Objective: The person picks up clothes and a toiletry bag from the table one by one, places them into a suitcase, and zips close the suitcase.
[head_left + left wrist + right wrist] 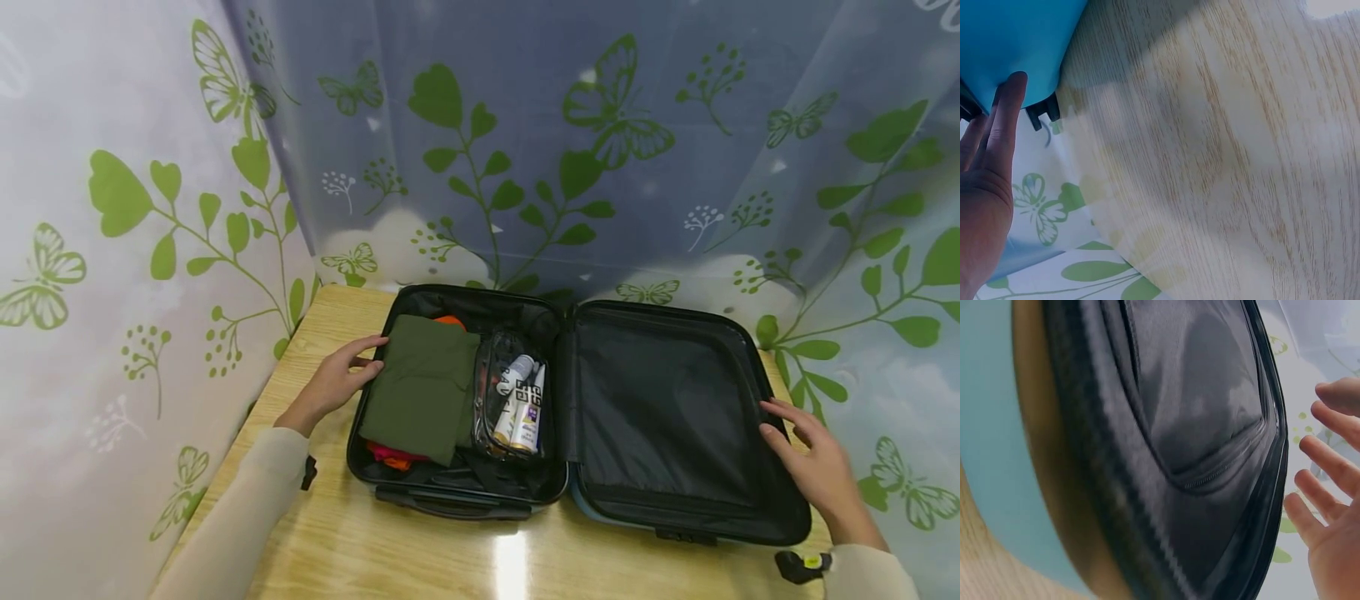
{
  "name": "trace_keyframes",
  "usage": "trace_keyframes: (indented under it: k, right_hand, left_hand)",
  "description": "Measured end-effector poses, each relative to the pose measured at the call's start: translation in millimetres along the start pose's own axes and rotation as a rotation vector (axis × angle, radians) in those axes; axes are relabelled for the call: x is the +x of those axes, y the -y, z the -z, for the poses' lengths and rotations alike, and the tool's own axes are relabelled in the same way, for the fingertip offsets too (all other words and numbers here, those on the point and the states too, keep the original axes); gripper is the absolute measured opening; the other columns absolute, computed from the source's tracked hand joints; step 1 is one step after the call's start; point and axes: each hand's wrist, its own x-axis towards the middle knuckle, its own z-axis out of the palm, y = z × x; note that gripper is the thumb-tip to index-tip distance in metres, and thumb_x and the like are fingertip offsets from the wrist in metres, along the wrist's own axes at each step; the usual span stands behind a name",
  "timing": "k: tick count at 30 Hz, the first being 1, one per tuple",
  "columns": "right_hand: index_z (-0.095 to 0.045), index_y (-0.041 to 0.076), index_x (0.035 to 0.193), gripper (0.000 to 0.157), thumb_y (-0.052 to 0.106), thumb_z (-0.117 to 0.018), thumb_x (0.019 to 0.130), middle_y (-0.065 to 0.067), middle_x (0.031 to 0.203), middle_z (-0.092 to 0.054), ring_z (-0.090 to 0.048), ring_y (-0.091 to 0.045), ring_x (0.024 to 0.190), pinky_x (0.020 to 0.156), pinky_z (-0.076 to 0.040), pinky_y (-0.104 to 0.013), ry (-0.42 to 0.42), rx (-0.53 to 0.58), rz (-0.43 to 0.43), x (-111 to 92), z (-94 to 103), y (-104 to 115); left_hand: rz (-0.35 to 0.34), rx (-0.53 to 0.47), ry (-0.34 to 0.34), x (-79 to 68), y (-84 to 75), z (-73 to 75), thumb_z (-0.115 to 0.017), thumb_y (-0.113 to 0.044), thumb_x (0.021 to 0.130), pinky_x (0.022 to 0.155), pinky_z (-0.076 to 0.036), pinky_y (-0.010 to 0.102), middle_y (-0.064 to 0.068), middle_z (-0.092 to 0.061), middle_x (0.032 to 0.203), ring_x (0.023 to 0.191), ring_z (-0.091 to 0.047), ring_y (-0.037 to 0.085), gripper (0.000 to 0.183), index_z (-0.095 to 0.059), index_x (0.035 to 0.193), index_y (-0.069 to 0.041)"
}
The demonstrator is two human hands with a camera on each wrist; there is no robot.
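Observation:
An open suitcase with a blue shell (1016, 37) lies on the table, its black-lined lid (667, 408) folded out to the right. Folded dark green clothing (420, 392) fills the left part of the base, with orange and red fabric showing beneath. Beside it sits a clear toiletry pouch (484, 408) holding white tubes (528, 417). My left hand (333, 383) touches the suitcase's left side, fingers extended along the shell. At the lid's right edge is my right hand (817, 467), fingers spread and loosely bent; whether they touch the rim I cannot tell.
Light wood tabletop (337, 542) surrounds the suitcase. A curtain with green leaves and butterflies (480, 167) hangs close behind and at both sides. A black carry handle (450, 502) is on the base's front side, and a dark latch (686, 537) on the lid's.

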Motion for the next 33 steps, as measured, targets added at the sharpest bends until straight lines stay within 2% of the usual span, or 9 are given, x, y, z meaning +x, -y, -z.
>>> trace_keyframes:
  k: [6, 10, 12, 15, 17, 19, 22, 25, 33]
  right_hand:
    - [-0.047, 0.003, 0.164, 0.059, 0.028, -0.062, 0.114, -0.007, 0.177, -0.032, -0.027, 0.023, 0.138, 0.092, -0.03, 0.008, 0.013, 0.049, -0.062, -7, 3.8, -8]
    - [-0.033, 0.018, 0.173, 0.067, 0.037, -0.059, 0.114, -0.012, 0.181, -0.023, -0.033, 0.006, 0.149, 0.086, -0.033, 0.003, 0.047, 0.029, -0.145, -12, 4.7, -16]
    - [-0.026, 0.026, 0.175, 0.07, 0.04, -0.058, 0.114, -0.013, 0.182, -0.021, -0.035, 0.006, 0.146, 0.096, -0.04, -0.008, 0.064, 0.034, -0.185, -14, 4.7, -20]
    - [-0.019, 0.034, 0.176, 0.071, 0.042, -0.055, 0.115, 0.004, 0.182, -0.022, -0.037, 0.018, 0.132, 0.095, -0.041, -0.014, 0.078, 0.063, -0.224, -17, 3.8, -27]
    - [-0.016, 0.035, 0.176, 0.07, 0.04, -0.052, 0.116, 0.012, 0.179, -0.023, -0.033, 0.024, 0.124, 0.096, -0.039, -0.013, 0.09, 0.116, -0.236, -19, 2.8, -30]
    - [-0.014, 0.036, 0.176, 0.068, 0.042, -0.048, 0.117, 0.014, 0.179, -0.022, -0.033, 0.023, 0.128, 0.088, -0.033, -0.003, 0.11, 0.159, -0.254, -21, 1.6, -33]
    - [-0.008, 0.038, 0.176, 0.067, 0.046, -0.042, 0.118, 0.01, 0.182, -0.013, -0.026, 0.019, 0.141, 0.091, -0.027, 0.003, 0.155, 0.232, -0.296, -23, -0.5, -37]
    - [-0.004, 0.039, 0.175, 0.066, 0.047, -0.039, 0.119, 0.013, 0.182, -0.007, -0.019, 0.017, 0.147, 0.094, -0.025, 0.004, 0.177, 0.293, -0.322, -25, -2.5, -40]
    - [-0.008, 0.034, 0.177, 0.065, 0.038, -0.04, 0.12, 0.031, 0.169, -0.017, -0.02, 0.017, 0.147, 0.097, -0.027, 0.001, 0.145, 0.422, -0.333, -28, -9.3, -45]
  left_hand:
    - [0.014, -0.014, -0.001, -0.6, -0.6, -0.7, -0.06, -0.031, 0.115, 0.102, -0.06, 0.059, 0.017, -0.036, 0.176, 0.141, -0.059, 0.046, 0.054, -0.048, 0.166, -0.019]
    - [0.024, -0.013, 0.001, -1.2, -1.5, -1.3, -0.06, -0.032, 0.115, 0.104, -0.059, 0.059, 0.018, -0.036, 0.176, 0.141, -0.059, 0.046, 0.055, -0.047, 0.167, -0.02]
    - [0.029, -0.015, 0.0, -1.5, -2.1, -1.4, -0.06, -0.032, 0.115, 0.104, -0.059, 0.059, 0.018, -0.036, 0.176, 0.142, -0.059, 0.045, 0.055, -0.047, 0.167, -0.021]
    - [0.034, -0.014, 0.0, -2.1, -2.0, -2.1, -0.06, -0.032, 0.115, 0.104, -0.059, 0.059, 0.018, -0.035, 0.176, 0.142, -0.059, 0.045, 0.055, -0.047, 0.167, -0.021]
    - [0.038, -0.016, -0.001, -2.3, -1.8, -2.2, -0.06, -0.032, 0.115, 0.104, -0.059, 0.059, 0.018, -0.035, 0.176, 0.143, -0.058, 0.045, 0.055, -0.047, 0.167, -0.021]
    - [0.039, -0.017, -0.003, -2.5, -1.5, -2.1, -0.06, -0.032, 0.115, 0.104, -0.059, 0.059, 0.018, -0.035, 0.176, 0.143, -0.058, 0.045, 0.054, -0.047, 0.167, -0.022]
    - [0.037, -0.016, -0.006, -2.6, -0.9, -1.9, -0.059, -0.032, 0.115, 0.104, -0.059, 0.059, 0.017, -0.035, 0.176, 0.143, -0.058, 0.045, 0.054, -0.047, 0.167, -0.022]
    - [0.035, -0.019, -0.005, -2.7, -0.9, -2.1, -0.059, -0.033, 0.115, 0.105, -0.058, 0.06, 0.017, -0.035, 0.176, 0.144, -0.057, 0.046, 0.054, -0.047, 0.167, -0.022]
    - [0.046, -0.048, -0.002, -2.8, -3.1, -2.9, -0.06, -0.032, 0.114, 0.105, -0.059, 0.059, 0.019, -0.035, 0.176, 0.149, -0.053, 0.046, 0.055, -0.047, 0.167, -0.021]
